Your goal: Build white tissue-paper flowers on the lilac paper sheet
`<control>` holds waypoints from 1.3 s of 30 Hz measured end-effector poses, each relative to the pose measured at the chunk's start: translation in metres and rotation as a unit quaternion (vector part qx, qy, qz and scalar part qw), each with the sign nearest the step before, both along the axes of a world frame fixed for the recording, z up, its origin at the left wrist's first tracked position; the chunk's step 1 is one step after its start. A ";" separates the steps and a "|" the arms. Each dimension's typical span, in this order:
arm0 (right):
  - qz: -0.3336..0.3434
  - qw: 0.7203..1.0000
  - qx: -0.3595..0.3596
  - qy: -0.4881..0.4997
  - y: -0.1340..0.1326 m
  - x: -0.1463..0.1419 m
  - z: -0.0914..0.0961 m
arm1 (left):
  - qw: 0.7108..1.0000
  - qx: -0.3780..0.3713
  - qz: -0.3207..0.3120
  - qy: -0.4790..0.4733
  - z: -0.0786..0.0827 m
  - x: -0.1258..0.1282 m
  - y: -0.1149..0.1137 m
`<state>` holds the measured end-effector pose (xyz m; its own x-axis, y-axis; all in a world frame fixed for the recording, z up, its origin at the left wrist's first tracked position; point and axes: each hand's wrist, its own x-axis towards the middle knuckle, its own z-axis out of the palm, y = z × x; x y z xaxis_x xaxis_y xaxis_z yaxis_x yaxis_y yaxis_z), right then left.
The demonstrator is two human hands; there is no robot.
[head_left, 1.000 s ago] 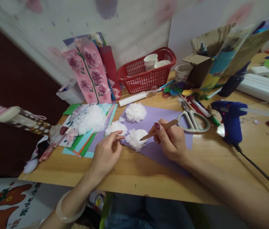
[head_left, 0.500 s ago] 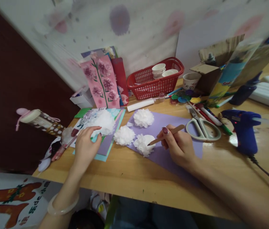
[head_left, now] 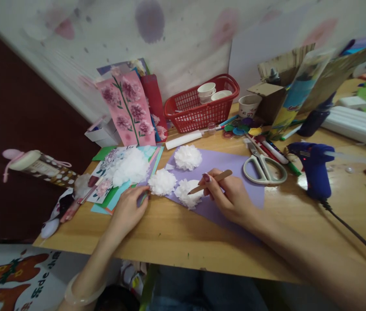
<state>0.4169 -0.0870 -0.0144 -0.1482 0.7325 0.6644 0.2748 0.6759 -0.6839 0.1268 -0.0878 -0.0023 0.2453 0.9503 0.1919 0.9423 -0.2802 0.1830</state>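
My right hand (head_left: 226, 194) is closed around slim brown tweezers (head_left: 213, 181). Their dark pointed tip reaches the nearest white tissue-paper flower (head_left: 184, 196), which lies partly spread on a purple sheet (head_left: 228, 164). My left hand (head_left: 132, 207) rests low by the left flower (head_left: 162, 182), thumb and forefinger apart, with nothing visible between them; some fingers are hidden. A third white flower (head_left: 187, 157) sits higher on the purple sheet. Fluffy white tissue pieces (head_left: 131, 167) lie on stacked coloured papers, beyond my left hand.
Scissors (head_left: 265, 169) lie right of the purple sheet, near markers. A blue glue gun (head_left: 315, 168) stands at the right, its cord trailing forward. Behind are a red basket (head_left: 198, 112) with paper cups, a white roll (head_left: 183, 140) and a pink flower card (head_left: 127, 108). A bottle (head_left: 40, 166) is at far left.
My left hand has moved from beside the white tissue pieces rightward and nearer me, toward the left flower. My right hand keeps the tweezers at the nearest flower. The view has shifted slightly.
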 end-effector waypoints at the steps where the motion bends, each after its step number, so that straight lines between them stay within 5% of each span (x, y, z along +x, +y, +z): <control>1: -0.013 1.000 -0.007 0.007 0.000 0.001 0.000 | 1.000 -0.003 0.000 0.002 0.000 0.000 0.000; 15: 0.001 0.986 -0.048 -0.159 -0.002 -0.002 -0.003 | 1.000 -0.019 0.000 0.013 0.000 0.001 0.000; 23: -0.026 0.998 0.052 0.001 -0.005 0.003 0.001 | 0.999 -0.024 0.027 -0.040 0.003 0.003 0.000; 31: -0.074 0.995 0.013 0.065 -0.003 0.005 0.006 | 0.976 0.073 0.181 -0.094 0.021 -0.018 0.056; 39: -0.078 0.995 0.009 0.069 -0.002 0.006 0.007 | 0.976 0.048 0.160 -0.142 0.004 -0.019 0.085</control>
<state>0.4225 -0.0889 -0.0079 0.0601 0.7274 0.6836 0.2816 0.6446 -0.7107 0.1077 -0.0026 0.0016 -0.1369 0.9439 0.3005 0.8992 -0.0088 0.4375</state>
